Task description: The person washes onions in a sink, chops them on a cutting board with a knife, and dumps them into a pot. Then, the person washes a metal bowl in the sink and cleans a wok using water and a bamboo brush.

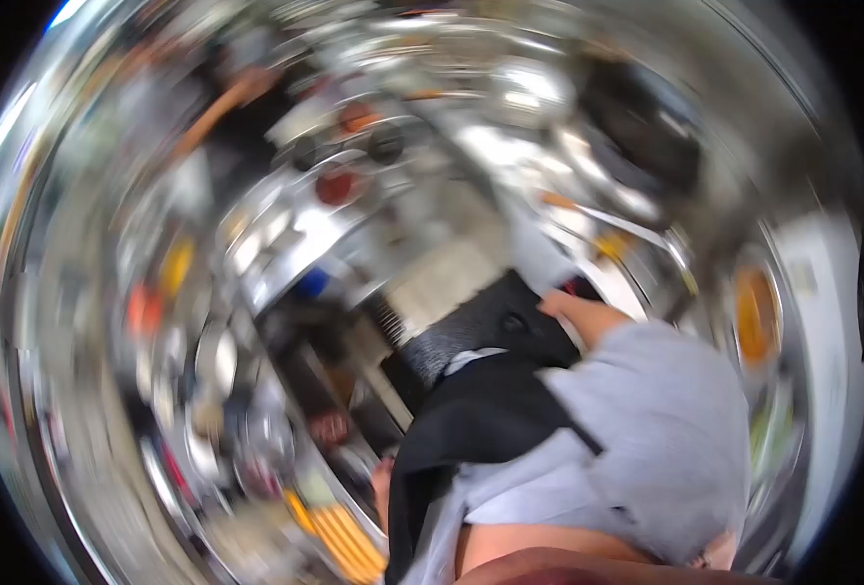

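Note:
Motion blur smears the whole head view. From a light grey sleeve, my right forearm reaches forward, and my right hand (558, 304) is beside the edge of the counter on the right. A small dark and red thing (580, 288) is close to it; whether they touch I cannot tell. The fingers are too smeared to read as open or closed. Of my left side, only a patch of skin, perhaps my left hand (383, 483), shows past the black apron (480, 419). Its fingers are hidden.
A large dark wok (641, 127) and a bowl of orange contents (755, 314) are on the right. Ahead, a metal counter (305, 239) carries a container of red contents (337, 182). Another person's arm (212, 117) shows at upper left. A dark mat (471, 327) lies on the floor.

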`<state>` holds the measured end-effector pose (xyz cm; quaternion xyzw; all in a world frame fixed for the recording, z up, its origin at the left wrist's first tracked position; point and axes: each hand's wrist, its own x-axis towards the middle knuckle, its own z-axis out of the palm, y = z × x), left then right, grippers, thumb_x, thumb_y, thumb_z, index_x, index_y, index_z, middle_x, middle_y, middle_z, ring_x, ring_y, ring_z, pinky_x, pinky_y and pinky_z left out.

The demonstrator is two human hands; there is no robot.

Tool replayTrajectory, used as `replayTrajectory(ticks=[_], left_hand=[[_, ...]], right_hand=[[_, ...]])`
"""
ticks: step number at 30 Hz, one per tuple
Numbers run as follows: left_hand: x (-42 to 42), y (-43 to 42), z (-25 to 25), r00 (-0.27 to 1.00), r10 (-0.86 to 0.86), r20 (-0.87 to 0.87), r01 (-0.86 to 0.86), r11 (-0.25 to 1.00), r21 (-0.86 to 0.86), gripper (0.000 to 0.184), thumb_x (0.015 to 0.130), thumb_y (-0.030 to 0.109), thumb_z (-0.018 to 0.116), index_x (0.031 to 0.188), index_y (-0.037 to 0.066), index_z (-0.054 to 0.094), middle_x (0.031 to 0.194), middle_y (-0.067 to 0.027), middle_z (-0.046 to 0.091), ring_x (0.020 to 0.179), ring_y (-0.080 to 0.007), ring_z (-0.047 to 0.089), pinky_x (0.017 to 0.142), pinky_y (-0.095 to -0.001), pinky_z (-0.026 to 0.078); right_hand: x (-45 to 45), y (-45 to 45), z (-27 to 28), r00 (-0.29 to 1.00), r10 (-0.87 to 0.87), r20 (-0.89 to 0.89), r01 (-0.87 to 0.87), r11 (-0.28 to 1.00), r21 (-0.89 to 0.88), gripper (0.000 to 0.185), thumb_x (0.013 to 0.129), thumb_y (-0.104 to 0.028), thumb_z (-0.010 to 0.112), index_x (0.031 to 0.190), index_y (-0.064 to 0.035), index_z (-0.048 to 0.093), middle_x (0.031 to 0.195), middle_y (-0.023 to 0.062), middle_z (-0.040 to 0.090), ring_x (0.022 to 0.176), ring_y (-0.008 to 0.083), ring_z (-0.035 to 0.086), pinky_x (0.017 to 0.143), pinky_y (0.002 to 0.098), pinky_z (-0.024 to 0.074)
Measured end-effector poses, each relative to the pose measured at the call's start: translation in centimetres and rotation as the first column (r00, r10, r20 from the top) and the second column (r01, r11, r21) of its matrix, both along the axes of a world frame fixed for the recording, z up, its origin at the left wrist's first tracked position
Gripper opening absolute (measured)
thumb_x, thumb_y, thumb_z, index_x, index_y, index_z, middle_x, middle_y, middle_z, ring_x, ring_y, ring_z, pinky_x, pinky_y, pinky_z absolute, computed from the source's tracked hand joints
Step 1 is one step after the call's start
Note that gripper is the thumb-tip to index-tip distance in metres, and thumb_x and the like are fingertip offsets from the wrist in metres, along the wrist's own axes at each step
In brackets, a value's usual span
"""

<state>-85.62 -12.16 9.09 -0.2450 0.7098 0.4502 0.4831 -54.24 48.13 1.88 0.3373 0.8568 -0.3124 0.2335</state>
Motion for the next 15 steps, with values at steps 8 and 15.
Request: replayTrajectory(ticks=[8,15], left_hand=[[-11.1,9.2,4.1,0.942,-0.332,0.052,0.336,0.932,-0.138,0.011,0.086,0.018,0.057,0.078,0.011,0.059,0.066,-0.0032,0.055,0.055,-0.0188,0.056,0.048,-0.0354,0.046],[-13.1,16.8,8.0,0.859,-0.512,0.004,0.509,0.853,-0.113,0.008,0.084,0.014,0.057,0.078,0.008,0.060,0.067,-0.0059,0.059,0.055,-0.0196,0.057,0.047,-0.0347,0.047]], right_hand=[[9.5,-7.9,2.7,0.651,-0.701,0.291,0.745,0.662,-0.074,0.045,0.085,-0.031,0.061,0.125,-0.0096,0.059,0.113,0.0197,0.065,0.091,0.0325,0.068,0.073,0.0437,0.0557],[9.0,-4.2,17.7,0.450,-0.891,-0.061,0.502,0.309,-0.808,0.026,0.099,-0.022,0.050,0.119,-0.0074,0.058,0.078,0.0037,0.063,0.063,0.0108,0.061,0.053,0.0264,0.0488]])
